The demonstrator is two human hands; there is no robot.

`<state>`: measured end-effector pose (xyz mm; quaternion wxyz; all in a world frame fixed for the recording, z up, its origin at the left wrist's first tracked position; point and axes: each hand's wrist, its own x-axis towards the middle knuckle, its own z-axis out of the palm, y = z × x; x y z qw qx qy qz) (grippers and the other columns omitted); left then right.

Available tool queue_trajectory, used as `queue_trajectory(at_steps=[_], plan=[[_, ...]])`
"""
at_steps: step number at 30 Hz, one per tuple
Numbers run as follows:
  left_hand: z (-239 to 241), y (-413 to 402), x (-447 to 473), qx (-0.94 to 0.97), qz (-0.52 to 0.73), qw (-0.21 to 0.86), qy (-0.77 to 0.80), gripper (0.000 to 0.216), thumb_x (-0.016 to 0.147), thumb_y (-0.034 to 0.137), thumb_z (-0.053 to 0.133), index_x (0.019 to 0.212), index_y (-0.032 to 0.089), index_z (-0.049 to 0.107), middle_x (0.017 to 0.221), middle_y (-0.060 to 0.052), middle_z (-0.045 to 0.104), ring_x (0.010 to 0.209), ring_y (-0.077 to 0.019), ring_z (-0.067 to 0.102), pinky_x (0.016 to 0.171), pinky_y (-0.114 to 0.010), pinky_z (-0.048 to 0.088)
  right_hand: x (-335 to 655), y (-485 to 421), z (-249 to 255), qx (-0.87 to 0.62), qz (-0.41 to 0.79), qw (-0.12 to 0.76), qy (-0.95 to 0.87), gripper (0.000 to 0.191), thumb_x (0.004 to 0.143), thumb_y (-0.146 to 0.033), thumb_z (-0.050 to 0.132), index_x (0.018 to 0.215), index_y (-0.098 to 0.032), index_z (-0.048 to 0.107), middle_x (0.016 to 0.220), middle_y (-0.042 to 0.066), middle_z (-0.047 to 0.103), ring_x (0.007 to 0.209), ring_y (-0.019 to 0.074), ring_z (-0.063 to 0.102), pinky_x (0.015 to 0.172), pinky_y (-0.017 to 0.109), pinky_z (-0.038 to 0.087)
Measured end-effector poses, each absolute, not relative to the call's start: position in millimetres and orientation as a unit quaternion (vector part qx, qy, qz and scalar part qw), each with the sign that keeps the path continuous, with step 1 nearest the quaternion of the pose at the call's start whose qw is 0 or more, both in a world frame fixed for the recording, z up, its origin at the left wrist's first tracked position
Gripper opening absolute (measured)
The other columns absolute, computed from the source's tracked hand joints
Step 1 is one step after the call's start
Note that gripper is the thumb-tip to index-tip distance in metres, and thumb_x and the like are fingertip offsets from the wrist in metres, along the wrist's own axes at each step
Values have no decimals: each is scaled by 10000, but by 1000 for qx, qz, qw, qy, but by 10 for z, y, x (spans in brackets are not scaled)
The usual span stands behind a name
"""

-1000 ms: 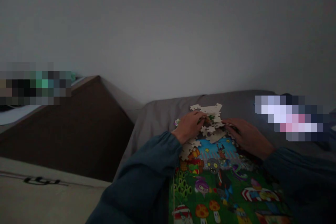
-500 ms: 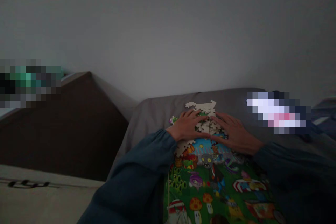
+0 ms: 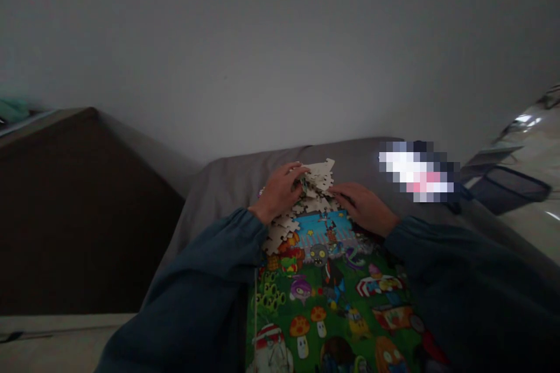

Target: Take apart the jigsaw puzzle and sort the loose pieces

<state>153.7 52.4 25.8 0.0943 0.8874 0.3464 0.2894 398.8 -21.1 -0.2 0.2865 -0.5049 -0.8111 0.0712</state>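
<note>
Left grip (image 3: 280, 192) curls onto jigsaw pieces (image 3: 315, 187); open right grip (image 3: 361, 207) touches their edge.

The jigsaw puzzle (image 3: 324, 297) looks mostly green, with cartoon mushrooms.

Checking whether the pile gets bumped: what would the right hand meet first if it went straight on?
The right hand would probably meet the pile of loose jigsaw pieces first; its fingers may already touch the pile's edge, which the dim view leaves unclear.
</note>
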Motion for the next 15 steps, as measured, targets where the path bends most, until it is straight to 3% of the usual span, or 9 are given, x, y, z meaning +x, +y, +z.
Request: queue_trajectory(at_steps=[2, 4, 7, 11, 15], plan=[[272, 529, 1491, 870, 260, 67, 414, 412, 922, 337, 575, 1323, 246, 553, 1430, -93, 502, 1350, -283, 424, 1115, -494, 350, 4000, -199, 11, -524, 59, 307, -792, 348, 1003, -308, 377, 1193, -199, 647, 1178, 108, 683, 1123, 242, 606, 1021, 434, 467], [255, 533, 1449, 872, 195, 66, 444, 570, 896, 556, 576, 1391, 286, 499, 1508, -102, 426, 1407, -348, 338, 1112, -591, 297, 3995, -204, 33, -543, 46, 312, -778, 373, 1010, -323, 351, 1225, -204, 632, 1205, 112, 665, 1152, 252, 583, 1040, 461, 446], [196, 535, 1432, 897, 124, 88, 416, 741, 839, 705, 554, 1442, 288, 448, 1544, -123, 383, 1412, -396, 318, 1103, -647, 255, 3956, -244, 60, -552, 50, 270, -787, 411, 1001, -412, 382, 1319, -233, 571, 1334, 110, 595, 1264, 280, 508, 1079, 518, 393], [141, 542, 1500, 917, 164, 109, 346, 483, 929, 525, 553, 1326, 250, 562, 1419, -91, 530, 1302, -289, 481, 1108, -501, 338, 3905, -282, 58, -554, 57, 209, -804, 624, 933, -573, 481, 1448, -223, 440, 1504, 132, 441, 1390, 329, 383, 1120, 553, 329], [181, 545, 1555, 921, 202, 127, 306, 318, 943, 330, 569, 1245, 233, 596, 1263, -58, 608, 1198, -199, 554, 1054, -357, 431, 3914, -234, 39, -545, 61, 223, -806, 451, 969, -429, 470, 1362, -216, 524, 1400, 119, 552, 1316, 296, 470, 1095, 520, 368]])
